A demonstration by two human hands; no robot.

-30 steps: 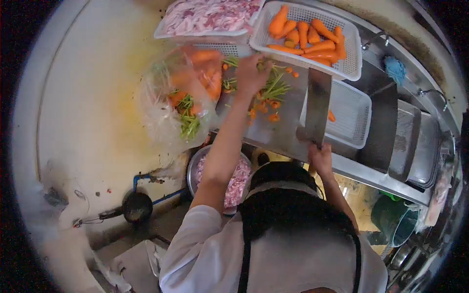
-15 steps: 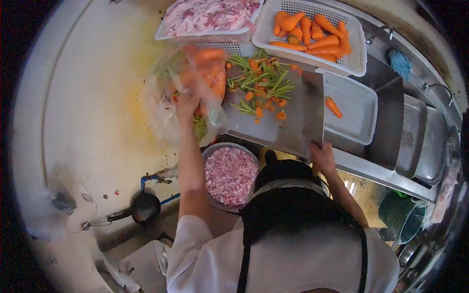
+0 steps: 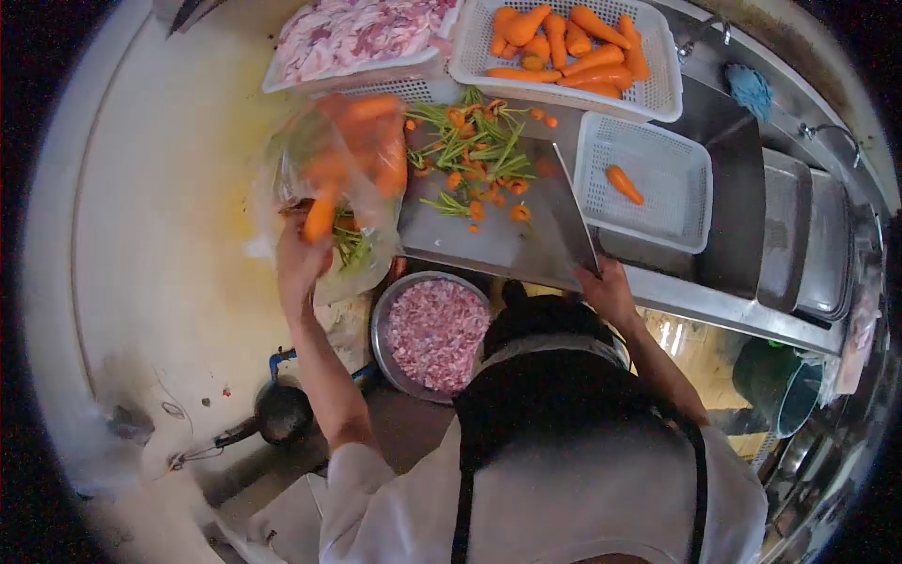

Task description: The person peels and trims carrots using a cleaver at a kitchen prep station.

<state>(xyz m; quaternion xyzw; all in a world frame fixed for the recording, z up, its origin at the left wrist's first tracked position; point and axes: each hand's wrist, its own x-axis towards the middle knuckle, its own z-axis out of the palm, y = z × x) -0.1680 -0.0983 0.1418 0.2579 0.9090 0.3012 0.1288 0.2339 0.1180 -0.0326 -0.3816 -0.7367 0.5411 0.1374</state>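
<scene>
My left hand (image 3: 303,258) is at the mouth of a clear plastic bag (image 3: 272,202), its fingers closed around a carrot (image 3: 320,214) with green stems below it. More carrots (image 3: 387,160) fill the bag, somewhat blurred. In my right hand (image 3: 609,293) is a broad-bladed knife (image 3: 568,202), held by its handle over the right end of the metal worktop (image 3: 451,242). Cut carrot tops with green stems (image 3: 479,155) lie scattered on that worktop, between the bag and the blade.
A white basket of carrots (image 3: 670,80) stands at the back, beside a tray of raw meat (image 3: 366,38). One carrot (image 3: 624,184) lies in the white basket (image 3: 691,221) at the right. Below the worktop's front edge sits a metal bowl of diced meat (image 3: 437,334).
My left hand has drawn back toward me with a carrot showing in its grip. The knife in my right hand now tilts to the left. The whole view has shifted slightly.
</scene>
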